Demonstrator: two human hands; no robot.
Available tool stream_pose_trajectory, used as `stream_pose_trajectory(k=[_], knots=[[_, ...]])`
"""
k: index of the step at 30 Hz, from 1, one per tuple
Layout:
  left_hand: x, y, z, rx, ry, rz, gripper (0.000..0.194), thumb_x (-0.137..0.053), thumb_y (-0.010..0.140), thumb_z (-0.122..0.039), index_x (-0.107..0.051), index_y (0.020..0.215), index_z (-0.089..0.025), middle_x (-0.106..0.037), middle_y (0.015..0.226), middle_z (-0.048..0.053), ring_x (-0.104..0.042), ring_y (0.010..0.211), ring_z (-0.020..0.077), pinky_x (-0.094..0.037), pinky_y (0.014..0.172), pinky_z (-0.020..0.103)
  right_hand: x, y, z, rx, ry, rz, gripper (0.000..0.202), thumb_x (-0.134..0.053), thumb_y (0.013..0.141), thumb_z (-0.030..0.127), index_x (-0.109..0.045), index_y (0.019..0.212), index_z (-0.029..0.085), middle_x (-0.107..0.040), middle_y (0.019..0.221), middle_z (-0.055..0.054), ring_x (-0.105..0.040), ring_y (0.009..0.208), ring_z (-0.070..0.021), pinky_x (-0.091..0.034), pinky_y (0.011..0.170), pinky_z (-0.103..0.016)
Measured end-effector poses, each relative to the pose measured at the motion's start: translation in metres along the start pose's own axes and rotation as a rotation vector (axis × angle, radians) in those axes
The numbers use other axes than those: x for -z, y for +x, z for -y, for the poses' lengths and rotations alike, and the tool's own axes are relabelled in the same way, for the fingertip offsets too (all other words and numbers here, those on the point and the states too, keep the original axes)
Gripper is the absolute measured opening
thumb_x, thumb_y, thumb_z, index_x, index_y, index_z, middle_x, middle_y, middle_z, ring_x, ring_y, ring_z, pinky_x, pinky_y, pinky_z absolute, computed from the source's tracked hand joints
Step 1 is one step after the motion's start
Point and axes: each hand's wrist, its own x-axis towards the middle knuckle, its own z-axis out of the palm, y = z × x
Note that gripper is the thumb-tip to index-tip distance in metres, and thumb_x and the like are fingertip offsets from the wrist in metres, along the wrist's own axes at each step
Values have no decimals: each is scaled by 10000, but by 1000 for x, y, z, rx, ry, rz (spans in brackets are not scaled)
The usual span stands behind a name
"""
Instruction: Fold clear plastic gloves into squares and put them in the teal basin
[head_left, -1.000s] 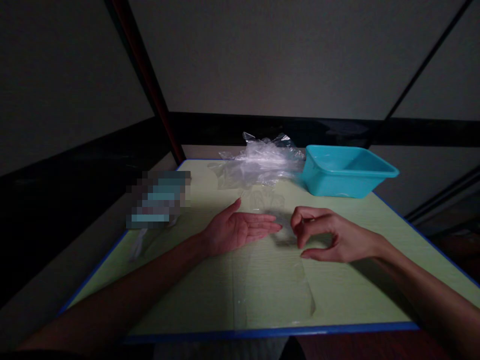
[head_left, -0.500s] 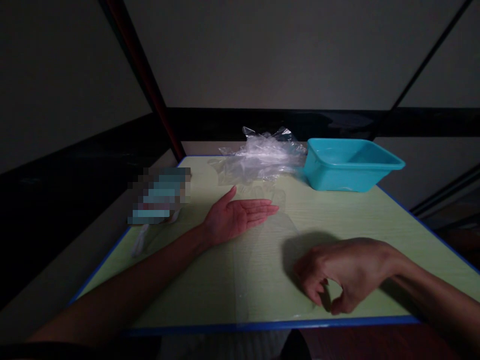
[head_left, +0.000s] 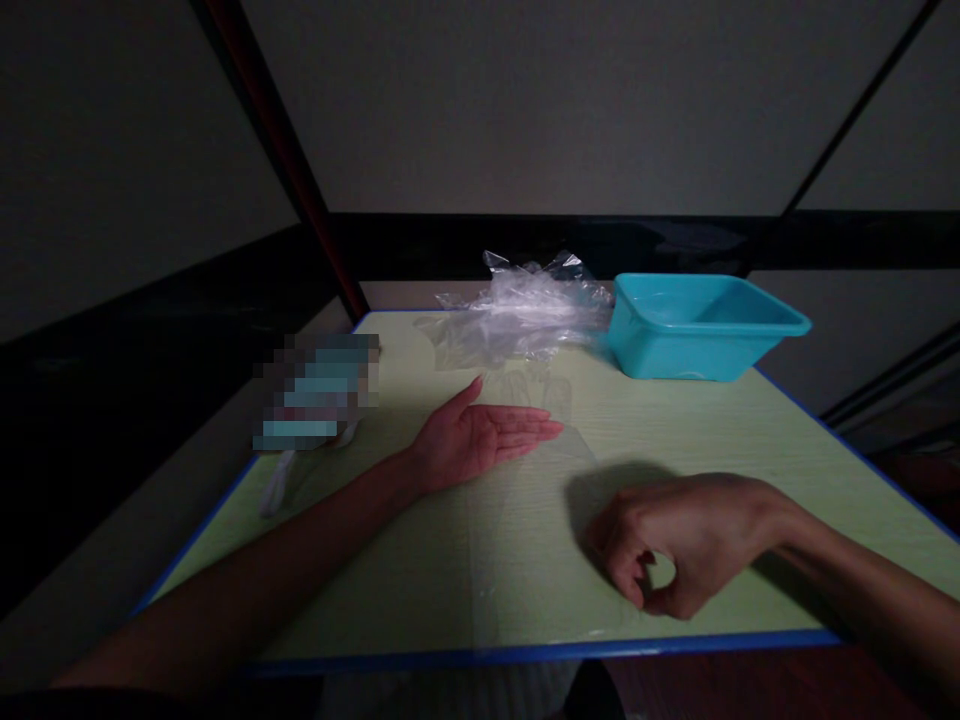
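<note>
While laid out flat, or nearly so, to judge from its faint outline: a thin, transparent plastic piece with rounded, finger-like lobes (head_left: pixel 525 545), on the pale yellow-green, blue-edged desk (head_left: pixel 697 425), running from the middle to the front edge. Spread out, then, but not lifted off the surface. Cannot judge from this view how much of the work remains.

Holds the left hand (head_left: pixel 465 447) wide open and empty, palm upturned, fingers straight and together, pointing rightward across the far part of the plastic piece, with the thumb angled up and away. Cannot tell of any contact beneath it. Bends the right hand (head_left: pixel 694 530) sharply at the wrist, knuckles up, fingers curled down and thumb close to them in a near-closed ring, by the plastic piece's near right corner, close to the desk's front edge. Cannot tell of any film pinched there.

Farther out, at the far edge, a crumpled heap of clear plastic (head_left: pixel 525 315); just right of it, near the far right corner, a turquoise rectangular plastic basin (head_left: pixel 675 352), upright. Along the left edge, a blurred-out item with light-blue patches (head_left: pixel 319 390), with a whitish strip (head_left: pixel 277 485) beside it.
</note>
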Motion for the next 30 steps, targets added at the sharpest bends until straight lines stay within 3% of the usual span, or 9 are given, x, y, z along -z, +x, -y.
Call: stream_pose_trajectory(k=[17, 22, 30], knots=[[6, 1, 1, 28, 27, 74, 684, -180, 878, -510, -472, 1159, 40, -482, 1218, 211, -323, 1223, 282, -64, 1011, 388, 6, -2, -6, 63, 125, -76, 168, -551, 575, -31, -566, 628, 128, -484, 640, 34, -463, 624, -77, -395, 575, -186], [7, 0, 2, 35, 27, 63, 687, -184, 877, -514, -467, 1161, 44, -479, 1217, 217, -322, 1221, 287, -70, 1009, 395, 5, -3, -7, -26, 191, -116, 217, -516, 564, -54, -606, 691, 98, -557, 639, 16, -490, 546, -61, -384, 477, -153], [7, 0, 2, 48, 51, 51, 701, -143, 879, -519, -479, 1156, 30, -485, 1217, 205, -330, 1217, 283, -81, 1007, 398, 6, -7, -5, -91, 300, -177, 185, -549, 632, -6, -635, 769, 85, -613, 661, -17, -579, 614, -94, -483, 597, -210]])
